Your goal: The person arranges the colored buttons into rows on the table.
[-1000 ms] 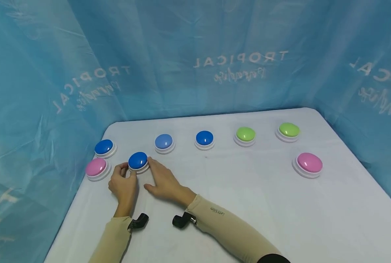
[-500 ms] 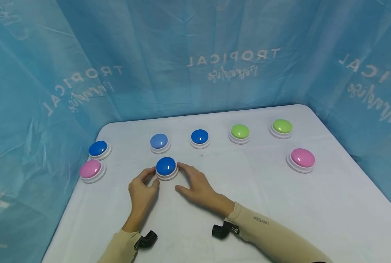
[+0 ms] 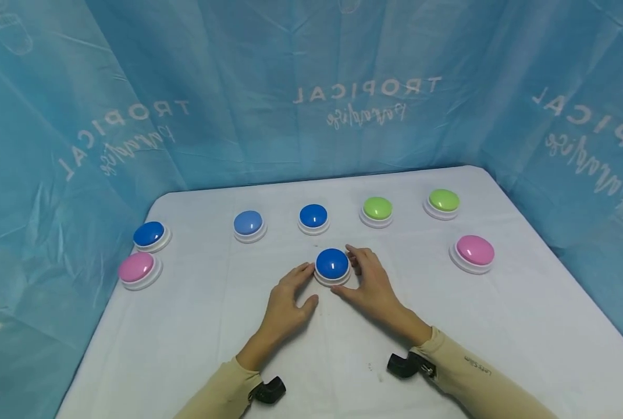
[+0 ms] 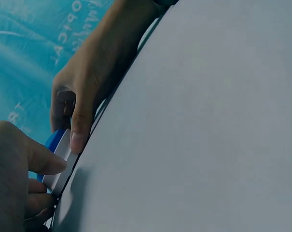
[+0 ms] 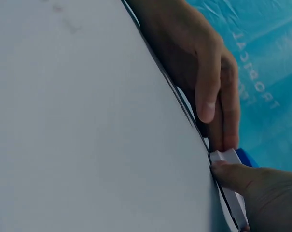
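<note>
"Where's the blue button (image 3: pixel 332 265)?"
"Around the tabletop's (image 3: pixel 201 302) middle. The right hand (image 3: pixel 376 294) has fingers curled on its base; the left hand's (image 3: pixel 285 308), nearly straight, touch its side."
"Neighbours?"
"Behind, a second dome (image 3: pixel 313 216) and a green button (image 3: pixel 377 208); well right, a pink button (image 3: pixel 476 250)."

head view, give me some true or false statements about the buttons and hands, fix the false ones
1. A white-based dark-blue domed button sits between the left hand and the right hand. True.
2. The right hand pinches it. True.
3. Three green domed buttons are visible. False: there are two, the left green domed button and the right green domed button.
4. Two pink domed buttons touch each other. False: the left pink domed button and the right pink domed button stand apart.
5. The pale-blue domed button is left of both green ones. True.
</note>
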A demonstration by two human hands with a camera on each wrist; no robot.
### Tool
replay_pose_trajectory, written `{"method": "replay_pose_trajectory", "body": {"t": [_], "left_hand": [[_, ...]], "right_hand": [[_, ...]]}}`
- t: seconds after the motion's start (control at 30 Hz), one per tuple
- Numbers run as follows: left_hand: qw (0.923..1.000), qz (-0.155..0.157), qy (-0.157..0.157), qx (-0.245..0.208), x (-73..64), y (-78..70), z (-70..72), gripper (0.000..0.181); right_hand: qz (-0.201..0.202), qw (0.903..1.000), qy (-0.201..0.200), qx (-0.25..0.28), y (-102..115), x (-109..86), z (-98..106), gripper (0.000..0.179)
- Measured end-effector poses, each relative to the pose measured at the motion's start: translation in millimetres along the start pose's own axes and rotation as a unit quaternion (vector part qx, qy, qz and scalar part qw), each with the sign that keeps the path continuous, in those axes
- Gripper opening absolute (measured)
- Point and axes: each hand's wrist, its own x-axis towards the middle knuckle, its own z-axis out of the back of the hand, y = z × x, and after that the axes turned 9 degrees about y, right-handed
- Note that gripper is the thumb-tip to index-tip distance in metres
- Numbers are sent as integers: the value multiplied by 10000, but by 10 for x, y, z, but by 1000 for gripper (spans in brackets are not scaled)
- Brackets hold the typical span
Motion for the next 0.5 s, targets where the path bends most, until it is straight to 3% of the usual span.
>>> {"method": "replay_pose_trajectory", "body": {"t": [0.23,0.5], "left_hand": [[9989,-293,377,-1,246,-214,-254,64],[9980,-478,401,103,468,-390,-565,64]], "right_hand": [[-62,9999,-64,-120,-305,-160,357,101],[-431,9980,-390,-238,-502,-330,550,101]]}}
